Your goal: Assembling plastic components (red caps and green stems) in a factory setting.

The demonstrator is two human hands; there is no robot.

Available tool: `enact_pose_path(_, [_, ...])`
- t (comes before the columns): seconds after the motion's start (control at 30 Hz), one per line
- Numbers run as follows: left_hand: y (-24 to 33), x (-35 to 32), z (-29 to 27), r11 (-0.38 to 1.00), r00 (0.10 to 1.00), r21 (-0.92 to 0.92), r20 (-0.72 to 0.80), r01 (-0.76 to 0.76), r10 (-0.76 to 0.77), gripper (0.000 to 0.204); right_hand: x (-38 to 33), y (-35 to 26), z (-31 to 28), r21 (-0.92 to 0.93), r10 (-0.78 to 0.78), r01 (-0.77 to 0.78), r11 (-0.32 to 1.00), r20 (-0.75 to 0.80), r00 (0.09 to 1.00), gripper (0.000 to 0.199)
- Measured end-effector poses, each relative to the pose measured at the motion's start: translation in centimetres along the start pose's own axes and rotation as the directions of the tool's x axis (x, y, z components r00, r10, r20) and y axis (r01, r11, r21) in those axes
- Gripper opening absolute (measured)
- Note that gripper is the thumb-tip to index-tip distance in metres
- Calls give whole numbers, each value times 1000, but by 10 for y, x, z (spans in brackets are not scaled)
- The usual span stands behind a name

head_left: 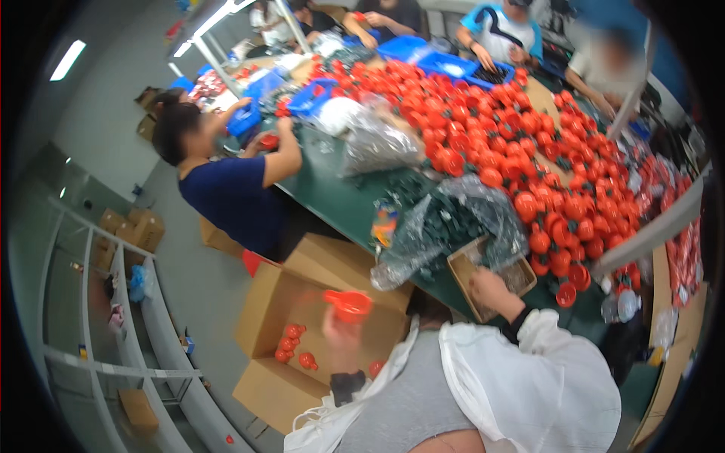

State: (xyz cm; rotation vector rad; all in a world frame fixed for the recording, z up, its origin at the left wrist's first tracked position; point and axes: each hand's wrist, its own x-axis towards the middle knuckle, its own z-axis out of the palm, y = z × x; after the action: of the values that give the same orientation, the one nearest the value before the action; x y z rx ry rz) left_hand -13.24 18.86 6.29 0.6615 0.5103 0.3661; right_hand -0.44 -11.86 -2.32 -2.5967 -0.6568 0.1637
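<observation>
My left hand [341,337] is raised over a large open carton [260,321], its fingers closed round a red plastic cup-shaped piece [351,306] with a short projecting part. Slight motion blurs the hand. Several similar red round pieces [289,343] lie in the carton. My right hand [492,293] reaches into a small cardboard box [470,293] at the table's near edge. Its fingers are curled down towards small contents too fine to make out, and the fingertips are partly hidden. Beside that box sits a clear plastic bag [495,219] of dark green pieces [445,226].
A big heap of red round pieces [491,143] covers much of the green table [321,185]. Blue trays [449,64] stand at the back. A person in a dark blue shirt [230,200] works at the left; others sit across. Metal shelving [143,332] runs along the far left.
</observation>
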Motion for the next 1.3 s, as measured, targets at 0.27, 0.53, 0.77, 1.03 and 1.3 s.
enact_pose_path(0.27, [-61, -10, 43, 847, 800, 39, 309, 530, -514, 47, -4, 4, 14, -104, -24, 35, 994, 97, 995, 9])
enact_pose_path(0.53, [-95, -10, 52, 730, 721, 335, 178, 596, -670, 37, -1, 20, 7, 155, -104, 77, 985, 178, 979, 9])
enact_pose_path(0.77, [-105, -12, 59, 689, 730, 427, 91, 586, -678, 32, 3, 21, 0, 100, -100, 78, 992, 239, 966, 15])
enact_pose_path(1.03, [-106, -21, 63, 712, 766, 427, 65, 557, -639, 28, -3, 24, 7, 141, -66, 55, 989, 73, 995, 15])
enact_pose_path(1.3, [-115, -28, 62, 730, 772, 401, 83, 553, -630, 25, -5, 26, 12, 132, 11, -16, 991, 41, 999, 9])
